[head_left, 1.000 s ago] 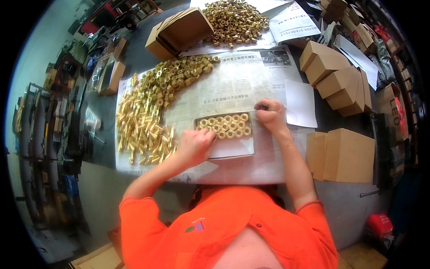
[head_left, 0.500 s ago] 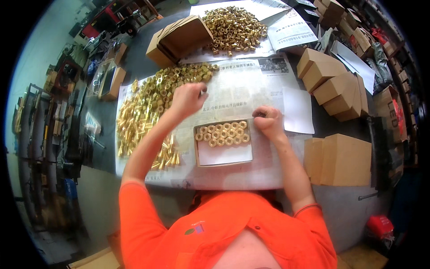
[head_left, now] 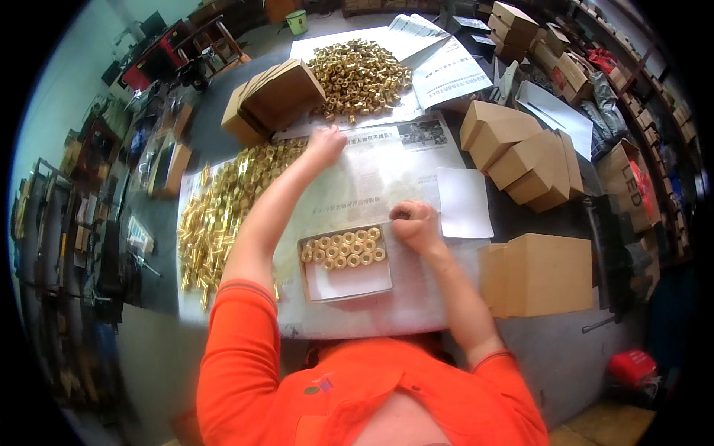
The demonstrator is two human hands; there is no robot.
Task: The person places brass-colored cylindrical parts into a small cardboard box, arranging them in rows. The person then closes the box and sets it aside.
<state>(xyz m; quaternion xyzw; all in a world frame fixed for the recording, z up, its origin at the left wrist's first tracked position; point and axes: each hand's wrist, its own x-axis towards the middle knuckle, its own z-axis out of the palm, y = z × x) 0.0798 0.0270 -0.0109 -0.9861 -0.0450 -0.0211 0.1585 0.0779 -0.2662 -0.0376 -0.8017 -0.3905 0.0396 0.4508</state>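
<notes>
My left hand (head_left: 327,143) reaches over the far right end of a pile of brass nuts (head_left: 260,165). Its fingers are curled closed, and what they hold, if anything, is hidden. To the right of a shallow cardboard box, my right hand (head_left: 414,224) hovers in a loose fist; its contents cannot be made out. Inside the box (head_left: 348,299), rows of brass hex nuts (head_left: 346,249) stand in the far part, with white paper (head_left: 338,282) showing in the near part. Slender tapered brass pieces (head_left: 202,249) lie left of my left forearm, beside the nut pile.
Newspaper (head_left: 349,178) covers the table. At the back are another heap of brass fittings (head_left: 357,78) and an open brown carton (head_left: 279,100). More cartons (head_left: 524,152) stand at the right, near a white sheet (head_left: 465,202) and a closer carton pair (head_left: 547,275).
My left hand has moved farther away, toward the far end of the nut pile. My right hand stays beside the box, still curled. The whole view has shifted slightly.
</notes>
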